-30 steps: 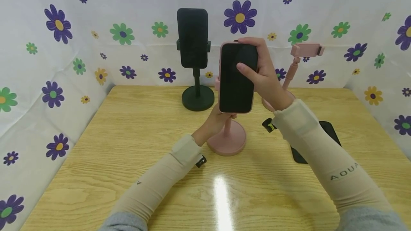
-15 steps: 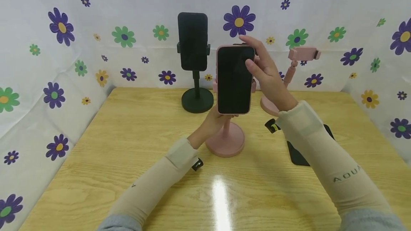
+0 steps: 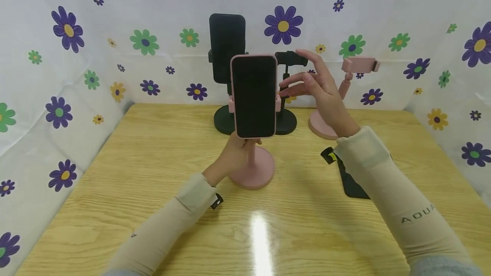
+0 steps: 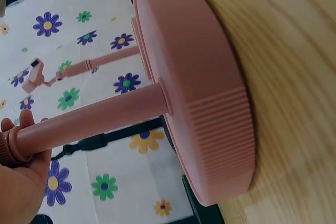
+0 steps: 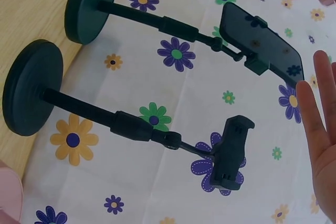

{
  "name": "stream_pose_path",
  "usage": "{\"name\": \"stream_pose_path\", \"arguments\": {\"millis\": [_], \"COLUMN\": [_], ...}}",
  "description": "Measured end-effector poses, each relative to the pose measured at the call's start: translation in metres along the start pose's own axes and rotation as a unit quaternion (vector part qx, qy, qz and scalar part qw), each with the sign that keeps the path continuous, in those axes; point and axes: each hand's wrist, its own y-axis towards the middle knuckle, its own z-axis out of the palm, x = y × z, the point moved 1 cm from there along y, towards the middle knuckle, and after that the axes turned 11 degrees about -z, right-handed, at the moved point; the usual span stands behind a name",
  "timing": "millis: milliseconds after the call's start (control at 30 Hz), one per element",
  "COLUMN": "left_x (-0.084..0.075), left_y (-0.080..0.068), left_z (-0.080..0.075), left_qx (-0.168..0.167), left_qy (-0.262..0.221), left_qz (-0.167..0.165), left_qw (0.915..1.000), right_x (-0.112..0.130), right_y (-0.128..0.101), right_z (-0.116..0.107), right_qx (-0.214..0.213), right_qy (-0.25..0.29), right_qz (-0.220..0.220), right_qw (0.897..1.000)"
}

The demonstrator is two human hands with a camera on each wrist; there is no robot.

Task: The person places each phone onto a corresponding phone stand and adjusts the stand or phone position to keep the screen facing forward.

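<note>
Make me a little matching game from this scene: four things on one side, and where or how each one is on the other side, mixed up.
Things:
1. pink-cased phone
2. left hand
3. right hand
4. flat black phone

States:
A. lying on the wooden table under the right forearm
B. open, fingers spread, touching nothing
C. clamped upright in the pink stand
D. gripping the pink stand's pole

Pairs: 1-C, 2-D, 3-B, 4-A
</note>
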Motion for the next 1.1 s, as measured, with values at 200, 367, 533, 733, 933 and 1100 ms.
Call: {"name": "stream_pose_path", "arguments": {"millis": [200, 367, 533, 733, 933, 1100], "left_x": [0.012, 0.027, 0.044, 0.062, 0.076, 0.082], "left_y": [-0.008, -0.013, -0.011, 0.002, 0.024, 0.04], "left_z": [-0.026, -0.054, -0.084, -0.113, -0.132, -0.144], "left_qx": [-0.025, -0.064, -0.094, -0.124, -0.131, -0.126], "left_qy": [-0.018, -0.017, 0.0, 0.008, 0.004, -0.005], "left_qz": [-0.04, -0.038, -0.04, -0.063, -0.066, -0.082], "left_qw": [0.9987, 0.9971, 0.9947, 0.9903, 0.9891, 0.9887], "right_x": [-0.002, -0.004, -0.006, -0.008, -0.011, -0.013], "right_y": [-0.001, -0.001, -0.001, -0.001, -0.001, -0.001], "right_z": [0.0, 0.001, 0.001, 0.001, 0.002, 0.002], "right_qx": [-0.003, -0.003, -0.004, -0.009, -0.012, -0.01], "right_qy": [0.002, 0.003, -0.006, -0.004, 0.005, 0.007], "right_qz": [0.007, 0.003, 0.008, 0.013, 0.015, 0.013], "right_qw": [1.0, 1.0, 1.0, 1.0, 1.0, 1.0]}}
